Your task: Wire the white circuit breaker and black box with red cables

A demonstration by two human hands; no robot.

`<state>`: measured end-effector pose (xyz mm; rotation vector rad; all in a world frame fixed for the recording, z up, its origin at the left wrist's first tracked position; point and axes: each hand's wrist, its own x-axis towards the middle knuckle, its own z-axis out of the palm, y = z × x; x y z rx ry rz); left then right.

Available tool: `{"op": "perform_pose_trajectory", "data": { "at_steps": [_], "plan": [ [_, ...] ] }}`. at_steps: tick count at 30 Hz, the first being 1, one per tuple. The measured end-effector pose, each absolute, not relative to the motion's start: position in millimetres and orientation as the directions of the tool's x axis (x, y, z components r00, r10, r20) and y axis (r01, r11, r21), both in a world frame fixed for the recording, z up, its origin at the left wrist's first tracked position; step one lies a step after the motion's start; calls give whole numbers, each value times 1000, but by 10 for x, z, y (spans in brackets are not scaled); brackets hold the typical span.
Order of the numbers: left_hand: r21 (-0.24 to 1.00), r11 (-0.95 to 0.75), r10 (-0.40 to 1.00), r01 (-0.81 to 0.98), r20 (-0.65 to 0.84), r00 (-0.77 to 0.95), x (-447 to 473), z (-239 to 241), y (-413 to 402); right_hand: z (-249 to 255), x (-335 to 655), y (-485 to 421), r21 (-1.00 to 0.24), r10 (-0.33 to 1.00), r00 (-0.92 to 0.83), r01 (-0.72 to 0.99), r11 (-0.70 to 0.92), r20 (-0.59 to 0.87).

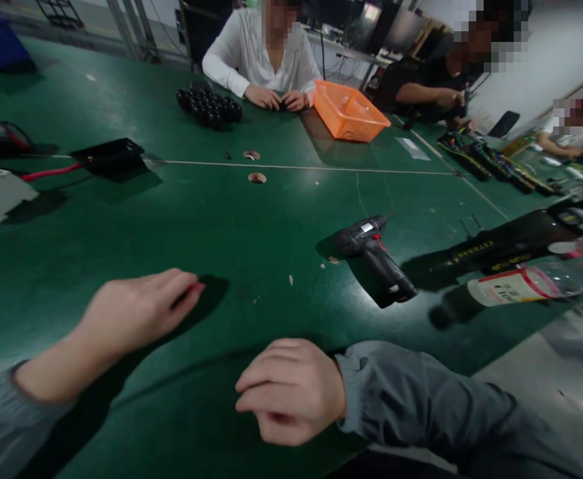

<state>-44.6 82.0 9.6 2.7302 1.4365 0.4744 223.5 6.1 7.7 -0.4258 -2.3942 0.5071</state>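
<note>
My left hand (139,307) is over the green table (211,226) at the left, its fingers loosely bent and a gap between thumb and fingers. No object shows in it. Closer to the table's near edge, my right hand (291,392) has its fingers relaxed, slightly apart and pointing left, with nothing visible in them. A black cordless drill (374,256) lies on its side beyond my right hand, its bit pointing to the upper right. Neither hand touches it.
Right of the drill lie a clear plastic bottle (521,286) and a long black cylinder (516,239). An orange basket (349,113), black round parts (209,106) and a black tray (106,156) with a red cable (54,173) stand farther off. Other people sit across the table.
</note>
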Motion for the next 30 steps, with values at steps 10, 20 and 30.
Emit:
{"op": "perform_pose_trajectory", "data": {
  "at_steps": [10, 20, 30],
  "plan": [
    [251, -887, 440, 387, 207, 874, 800, 147, 400, 193, 2737, 720, -393, 607, -434, 488, 780, 665],
    [284, -846, 520, 452, 249, 817, 224, 164, 774, 144, 2736, 733, -515, 637, -559, 384, 766, 530],
    [-30, -88, 877, 996, 472, 91, -1551, 214, 1727, 116, 2735, 726, -561, 651, -599, 369, 741, 465]
  ]
}}
